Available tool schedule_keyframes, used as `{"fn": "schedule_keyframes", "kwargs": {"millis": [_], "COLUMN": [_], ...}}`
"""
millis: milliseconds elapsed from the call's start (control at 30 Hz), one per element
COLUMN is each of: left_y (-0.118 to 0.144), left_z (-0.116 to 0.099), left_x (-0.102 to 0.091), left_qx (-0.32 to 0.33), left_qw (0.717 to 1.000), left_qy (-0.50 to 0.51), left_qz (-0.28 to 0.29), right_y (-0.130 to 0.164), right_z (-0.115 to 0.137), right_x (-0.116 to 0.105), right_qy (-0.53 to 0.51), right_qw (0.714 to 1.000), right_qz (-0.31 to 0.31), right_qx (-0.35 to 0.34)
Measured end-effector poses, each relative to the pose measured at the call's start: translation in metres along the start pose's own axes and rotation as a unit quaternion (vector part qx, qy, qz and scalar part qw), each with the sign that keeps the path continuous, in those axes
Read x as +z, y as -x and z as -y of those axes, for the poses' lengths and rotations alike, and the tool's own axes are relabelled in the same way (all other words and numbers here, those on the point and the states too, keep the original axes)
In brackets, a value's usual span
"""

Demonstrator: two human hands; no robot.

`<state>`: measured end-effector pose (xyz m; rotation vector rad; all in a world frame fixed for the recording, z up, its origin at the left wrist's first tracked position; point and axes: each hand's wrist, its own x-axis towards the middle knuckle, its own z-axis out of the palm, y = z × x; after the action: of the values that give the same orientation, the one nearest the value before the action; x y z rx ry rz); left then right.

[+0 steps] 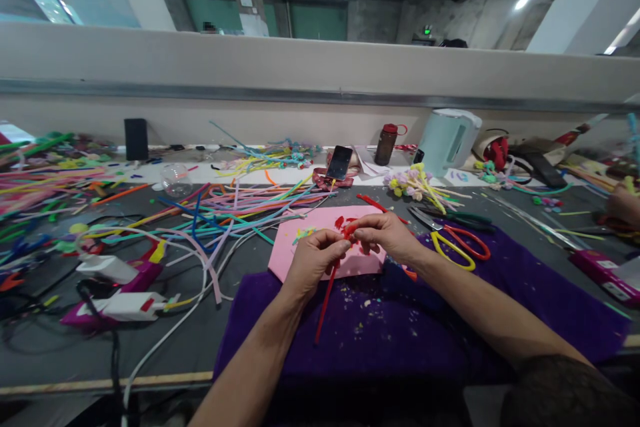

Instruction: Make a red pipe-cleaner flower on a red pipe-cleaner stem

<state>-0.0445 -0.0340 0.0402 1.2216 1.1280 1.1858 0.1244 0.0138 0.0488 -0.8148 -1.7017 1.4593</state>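
Observation:
Both hands meet over a pink sheet (285, 257) lying on a purple cloth (300, 360). My left hand (320, 253) pinches a red pipe cleaner (325, 307), whose straight tail hangs down toward the cloth. With fingers closed, my right hand (383, 233) grips the bent upper part of the same red pipe cleaner; its exact shape is partly hidden by the fingertips. Several small red pieces (340, 221) lie on the pink sheet behind the fingers, beside yellow and green scraps (304, 233). To the right of my right hand rest scissors (453, 245) with red and yellow handles.
Many coloured pipe cleaners (240, 203) spread across the left and back. Power strips (115, 303) with cables sit at left. A phone (340, 162), a brown bottle (386, 145), a light-blue kettle (447, 142) and a flower bunch (413, 185) stand behind. Another person's hand (625, 205) shows at far right.

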Motion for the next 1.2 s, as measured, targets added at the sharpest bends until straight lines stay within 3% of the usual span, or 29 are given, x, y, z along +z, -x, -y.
{"fn": "schedule_keyframes", "kwargs": {"millis": [400, 600, 833, 1200], "left_y": [-0.0002, -0.0025, -0.0034, -0.0009], "left_z": [0.0008, 0.0015, 0.0018, 0.0003], "left_x": [0.0000, -0.0020, -0.0003, 0.0020], "left_qx": [-0.005, -0.039, -0.059, -0.018], "left_qw": [1.000, 0.998, 0.997, 1.000], "left_qy": [-0.004, 0.046, 0.048, -0.024], "left_qz": [0.012, 0.020, 0.026, 0.006], "right_y": [-0.0007, -0.0015, -0.0043, -0.0023], "right_z": [-0.0030, 0.0038, 0.0030, -0.0013], "right_x": [0.0001, -0.0034, -0.0084, -0.0014], "right_qy": [-0.013, 0.044, 0.023, 0.005], "right_qw": [1.000, 0.997, 0.997, 0.997], "right_qz": [0.013, 0.040, -0.075, -0.068], "right_qx": [0.004, 0.041, -0.019, -0.018]}}
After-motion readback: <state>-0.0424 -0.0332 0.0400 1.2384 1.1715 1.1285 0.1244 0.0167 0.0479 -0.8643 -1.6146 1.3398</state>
